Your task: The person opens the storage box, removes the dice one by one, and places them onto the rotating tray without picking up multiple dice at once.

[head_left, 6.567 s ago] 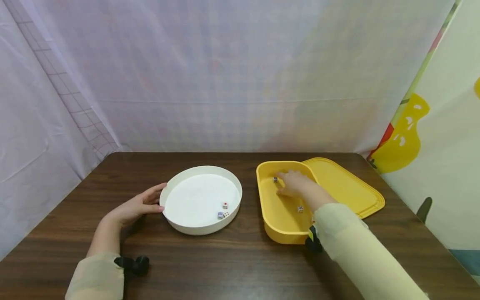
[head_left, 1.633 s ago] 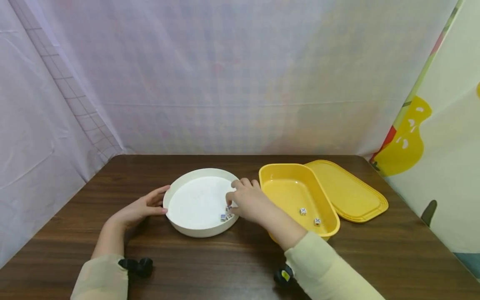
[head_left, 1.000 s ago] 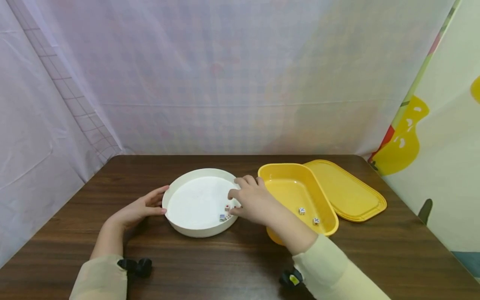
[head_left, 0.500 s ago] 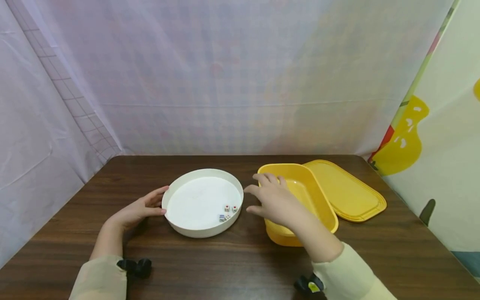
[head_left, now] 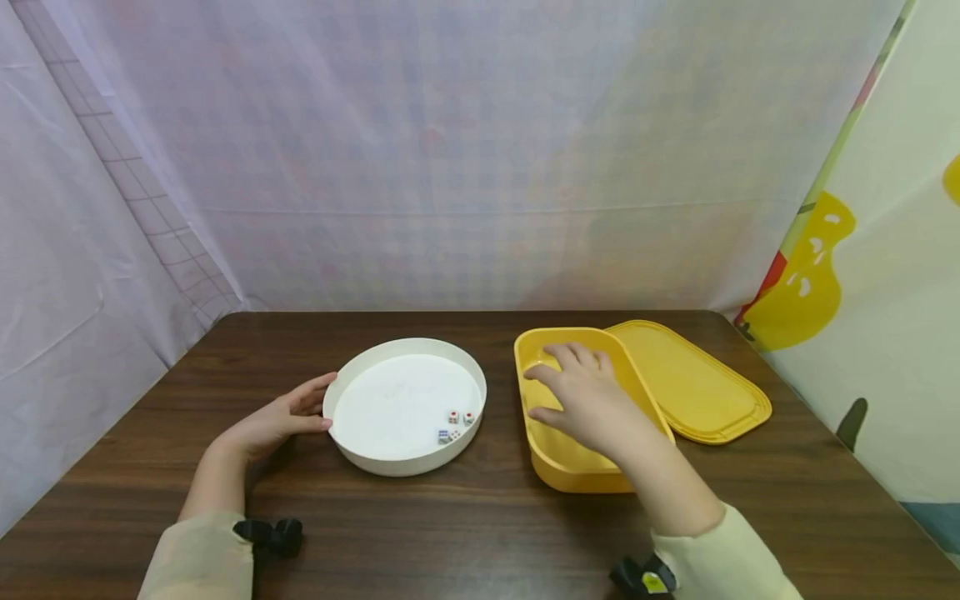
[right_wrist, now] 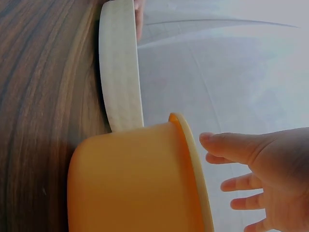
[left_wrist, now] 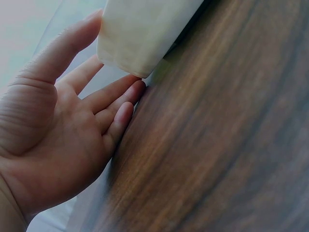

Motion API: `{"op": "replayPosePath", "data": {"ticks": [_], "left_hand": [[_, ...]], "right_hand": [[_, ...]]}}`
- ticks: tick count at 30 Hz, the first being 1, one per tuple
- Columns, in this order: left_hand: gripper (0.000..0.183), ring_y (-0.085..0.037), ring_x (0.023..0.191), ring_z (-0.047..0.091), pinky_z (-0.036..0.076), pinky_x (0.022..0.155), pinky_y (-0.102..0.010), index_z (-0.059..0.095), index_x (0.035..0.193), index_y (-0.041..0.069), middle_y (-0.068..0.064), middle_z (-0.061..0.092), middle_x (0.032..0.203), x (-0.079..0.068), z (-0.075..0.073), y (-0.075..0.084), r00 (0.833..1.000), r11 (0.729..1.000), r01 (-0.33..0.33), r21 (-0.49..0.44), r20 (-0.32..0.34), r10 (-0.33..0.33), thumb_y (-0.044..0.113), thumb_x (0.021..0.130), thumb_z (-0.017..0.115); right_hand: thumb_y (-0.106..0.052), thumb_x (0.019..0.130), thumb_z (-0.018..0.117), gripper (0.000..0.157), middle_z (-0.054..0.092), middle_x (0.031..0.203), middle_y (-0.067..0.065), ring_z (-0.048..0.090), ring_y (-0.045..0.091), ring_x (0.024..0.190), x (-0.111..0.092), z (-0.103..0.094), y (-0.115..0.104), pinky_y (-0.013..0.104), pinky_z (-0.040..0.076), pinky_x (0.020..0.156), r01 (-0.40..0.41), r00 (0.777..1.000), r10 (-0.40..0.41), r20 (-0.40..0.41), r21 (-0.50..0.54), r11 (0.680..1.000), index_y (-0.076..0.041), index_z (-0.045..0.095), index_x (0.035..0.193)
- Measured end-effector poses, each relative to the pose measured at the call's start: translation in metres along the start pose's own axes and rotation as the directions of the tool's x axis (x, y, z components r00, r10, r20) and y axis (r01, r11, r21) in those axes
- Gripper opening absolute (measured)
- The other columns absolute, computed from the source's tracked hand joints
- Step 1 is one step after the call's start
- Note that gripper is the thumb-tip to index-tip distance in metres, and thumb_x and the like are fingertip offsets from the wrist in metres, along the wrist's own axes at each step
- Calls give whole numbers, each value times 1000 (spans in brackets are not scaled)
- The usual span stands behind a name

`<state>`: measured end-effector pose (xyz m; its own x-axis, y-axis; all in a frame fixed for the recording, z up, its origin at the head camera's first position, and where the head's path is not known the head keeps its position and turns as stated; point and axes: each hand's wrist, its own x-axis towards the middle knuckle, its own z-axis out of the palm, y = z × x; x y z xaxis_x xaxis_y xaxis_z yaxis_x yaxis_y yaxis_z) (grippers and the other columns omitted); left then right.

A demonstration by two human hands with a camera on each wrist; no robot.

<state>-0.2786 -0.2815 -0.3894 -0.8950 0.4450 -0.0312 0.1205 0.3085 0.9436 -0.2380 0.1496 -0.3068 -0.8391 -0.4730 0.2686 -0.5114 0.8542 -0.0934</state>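
Note:
My left hand [head_left: 273, 425] touches the left side of a round white tray [head_left: 405, 463], fingers relaxed and fingertips at its outer wall. Close up in the left wrist view, the thumb [left_wrist: 72, 46] meets the wall near the rim. Several small white dice [head_left: 453, 417] with red and blue dots lie together at the tray's lower right. Over the yellow box [head_left: 581, 479] hovers my right hand [head_left: 585, 396], its fingers spread and holding nothing. In the right wrist view those fingers [right_wrist: 241, 182] are above the box's rim. Hand and forearm hide part of the box's inside.
A yellow lid [head_left: 693, 387] lies flat just right of the box, partly behind it. Both containers stand on a dark wooden table [head_left: 420, 533]. A pale curtain [head_left: 480, 158] hangs along the table's far edge.
My right hand carried a die from the yellow box to the white tray, let go of it beside the others, and moved back right over the box. The left hand stayed at the tray.

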Motion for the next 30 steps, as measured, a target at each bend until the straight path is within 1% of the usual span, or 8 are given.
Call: {"op": "replayPosePath", "data": {"ticks": [2,5,8,14,19,24,30], "left_hand": [[82,-42,135,23,22,104,-47,11,152,1,-32,24,148,0,0,0,1000,1000,-1,1,-1,1,11,91,64],[82,-44,135,22,17,105,-53,11,152,1,-33,23,148,0,0,1,1000,1000,-6,-6,-4,5,11,90,64],[83,-45,134,22,16,105,-56,11,152,0,-35,23,147,-2,0,2,1000,1000,-17,-12,2,17,10,90,65],[83,-45,134,22,17,105,-56,11,152,-1,-35,23,147,-3,1,3,1000,1000,-18,-14,1,18,10,90,65],[82,-45,135,22,14,105,-56,11,152,1,-33,23,148,-2,1,3,1000,1000,-3,-11,-4,3,10,90,64],[81,-44,135,22,12,106,-56,12,153,2,-32,23,148,0,1,2,1000,1000,6,-18,-8,-6,11,90,64],[83,-43,135,21,11,106,-57,12,153,3,-32,23,148,0,0,1,1000,1000,9,-27,-7,-9,13,90,65]], "right_hand": [[-33,84,75,44,44,138,21,33,43,127,-1,-2,2,65,21,98,-5,1000,5,-2,0,1000,-14,63,122],[-32,84,75,44,44,137,21,34,43,126,-3,-4,7,66,21,98,-13,1000,13,-5,-1,1000,-13,64,122],[-30,83,76,43,45,136,23,34,45,126,-5,-4,14,67,22,96,-24,1000,24,-10,-1,1000,-12,64,120],[-26,83,77,42,45,136,24,33,45,126,-6,-2,28,68,21,96,-64,998,63,18,19,998,-9,64,119],[-24,82,77,39,48,131,24,37,45,122,-5,4,36,66,24,96,-62,997,61,38,21,998,-9,66,116],[-22,82,77,37,50,128,25,40,47,119,-4,10,44,65,26,96,-65,995,63,78,23,998,-8,66,114],[-17,81,78,35,51,126,26,41,47,117,-4,18,54,63,28,96,-90,988,87,124,19,996,-7,66,112]]}}
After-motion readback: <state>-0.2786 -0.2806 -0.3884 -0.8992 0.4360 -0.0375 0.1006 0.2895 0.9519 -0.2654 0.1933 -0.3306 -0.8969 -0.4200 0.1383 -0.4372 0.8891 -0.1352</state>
